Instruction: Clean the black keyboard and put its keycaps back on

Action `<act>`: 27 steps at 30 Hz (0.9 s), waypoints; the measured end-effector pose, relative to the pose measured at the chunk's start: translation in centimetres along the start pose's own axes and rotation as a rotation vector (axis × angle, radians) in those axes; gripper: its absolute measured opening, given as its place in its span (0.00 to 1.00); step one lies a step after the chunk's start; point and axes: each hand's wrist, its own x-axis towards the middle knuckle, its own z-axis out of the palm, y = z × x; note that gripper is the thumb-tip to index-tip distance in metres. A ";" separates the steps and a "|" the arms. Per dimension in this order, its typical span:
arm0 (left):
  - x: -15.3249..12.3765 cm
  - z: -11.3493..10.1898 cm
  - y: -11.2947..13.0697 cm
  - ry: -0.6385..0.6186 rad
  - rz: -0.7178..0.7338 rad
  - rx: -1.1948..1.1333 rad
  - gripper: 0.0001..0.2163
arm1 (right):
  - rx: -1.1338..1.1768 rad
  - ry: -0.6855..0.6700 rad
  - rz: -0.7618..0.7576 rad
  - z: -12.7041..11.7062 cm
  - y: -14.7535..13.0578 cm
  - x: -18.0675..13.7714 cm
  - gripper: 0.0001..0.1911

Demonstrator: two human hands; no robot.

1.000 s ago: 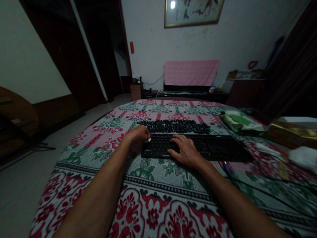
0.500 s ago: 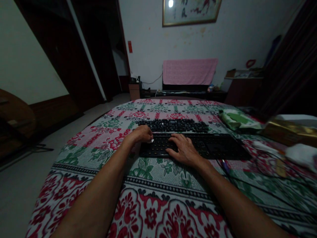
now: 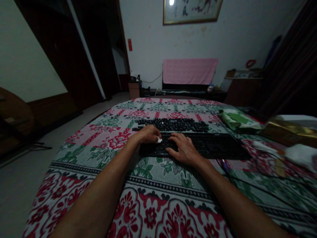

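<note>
Lying under the fingers (image 3: 177, 137) is a keyboard (image 3: 218, 147).

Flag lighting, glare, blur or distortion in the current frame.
Head view, centre: dim light, detail on the black keyboard mostly lost; head view, top: white glare on the framed picture; head view, right: gold box looks soft; head view, foreground: forearms look stretched, likely wide-angle.

Head view, forward-down over the hands (image 3: 183, 149)

Plastic keyboard (image 3: 224, 147), glossy plastic keycaps (image 3: 174, 125), paper-like wad (image 3: 159, 140), woven tablecloth (image 3: 151, 188), matt cloth towel (image 3: 190, 71)
</note>
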 end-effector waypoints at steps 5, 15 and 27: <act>0.2 0.2 0.0 -0.047 0.008 0.031 0.12 | -0.003 -0.005 -0.003 0.0 0.0 0.0 0.21; 0.2 -0.1 -1.0 -0.058 -0.020 0.066 0.11 | -0.004 -0.018 -0.006 -0.3 -0.1 -0.1 0.22; -1.1 -1.5 -1.3 -0.131 -0.166 -0.012 0.11 | 0.023 -0.104 -0.078 -0.6 0.8 -0.1 0.39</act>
